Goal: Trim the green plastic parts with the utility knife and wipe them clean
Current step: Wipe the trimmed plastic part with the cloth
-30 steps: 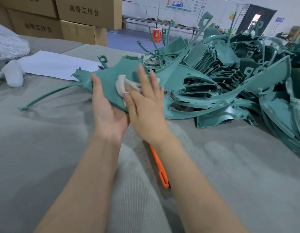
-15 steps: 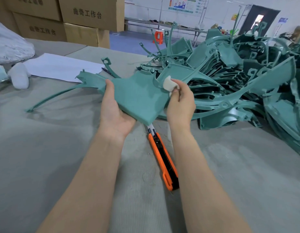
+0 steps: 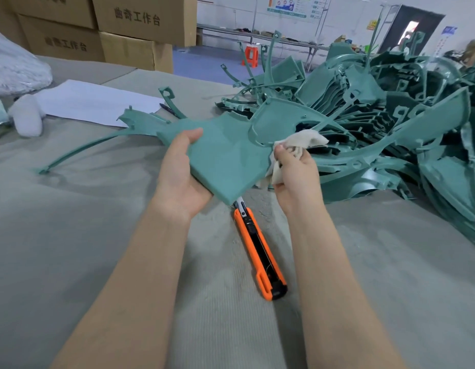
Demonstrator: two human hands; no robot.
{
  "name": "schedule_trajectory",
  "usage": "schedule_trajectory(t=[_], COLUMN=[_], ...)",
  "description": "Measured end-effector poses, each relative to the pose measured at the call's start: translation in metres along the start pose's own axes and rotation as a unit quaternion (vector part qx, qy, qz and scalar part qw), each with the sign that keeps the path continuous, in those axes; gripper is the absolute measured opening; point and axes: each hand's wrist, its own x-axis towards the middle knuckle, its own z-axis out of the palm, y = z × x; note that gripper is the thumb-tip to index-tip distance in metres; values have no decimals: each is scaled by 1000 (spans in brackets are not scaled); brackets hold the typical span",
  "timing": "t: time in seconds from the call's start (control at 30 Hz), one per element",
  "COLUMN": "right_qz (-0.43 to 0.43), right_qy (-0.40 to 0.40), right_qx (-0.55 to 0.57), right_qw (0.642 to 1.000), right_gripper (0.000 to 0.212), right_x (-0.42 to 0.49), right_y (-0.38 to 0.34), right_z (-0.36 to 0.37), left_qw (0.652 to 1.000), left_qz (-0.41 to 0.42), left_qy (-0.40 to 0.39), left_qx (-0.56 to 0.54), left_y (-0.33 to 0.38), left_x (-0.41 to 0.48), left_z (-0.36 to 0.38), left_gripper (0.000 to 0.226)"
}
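Note:
My left hand (image 3: 182, 171) holds a flat green plastic part (image 3: 225, 153) from below, thumb on its top face; a long thin arm of the part reaches left down to the table. At the part's right edge my right hand (image 3: 295, 177) grips a crumpled white cloth (image 3: 297, 145). An orange utility knife (image 3: 259, 249) lies on the grey table cover between my forearms, its blade end tucked under the part's near corner.
A big heap of green plastic parts (image 3: 385, 123) fills the right side of the table. White paper (image 3: 92, 102) with a pen and white wadding (image 3: 27, 115) lie at the left. Cardboard boxes (image 3: 119, 30) stand behind.
My right hand went from wiping the part's top face to its right edge and bunched the cloth in its fingers. The knife came into full view between my arms.

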Motion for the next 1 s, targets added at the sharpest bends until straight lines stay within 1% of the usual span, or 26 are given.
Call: schedule_trajectory(t=[0.07,0.17,0.2,0.27,0.37,0.47,0.53,0.63,0.8,0.9,1.0], right_qz=[-26,-40,-42,-36,-35,-64,-54,-42,-47,-40,-40], right_qy=[41,104,123,143,146,128,126,126,131,116,120], right_qx=[-10,45,54,71,78,114,155,202,241,240,219], right_qw=[999,993,990,987,986,983,978,970,960,963,968], right_gripper=[12,15,15,15,14,11,7,9,7,5,11], right_x=[3,7,9,11,12,13,17,19,22,23,22], right_y=[2,1,0,0,-4,-12,-20,-27,-33,-32,-34], right_z=[-2,-6,-8,-12,-16,-21,-32,-46,-56,-58,-55], left_qw=[1000,999,998,994,980,974,966,955,949,949,960], left_qz=[-10,-20,-22,-23,-31,-46,-58,-85,-109,-117,-95], left_qy=[-12,-35,-40,-33,-35,-48,-55,-61,-35,-4,44], left_qx=[16,27,41,104,195,218,245,278,295,292,261], left_y=[-5,-22,-29,-39,-37,-18,-7,-2,12,14,13], left_x=[-3,-7,-7,-6,-3,0,-2,-6,-9,-8,-4], left_z=[6,18,20,22,17,3,-5,-9,-16,-17,-16], left_gripper=[24,22,22,22,26,29,31,41,47,36,24])
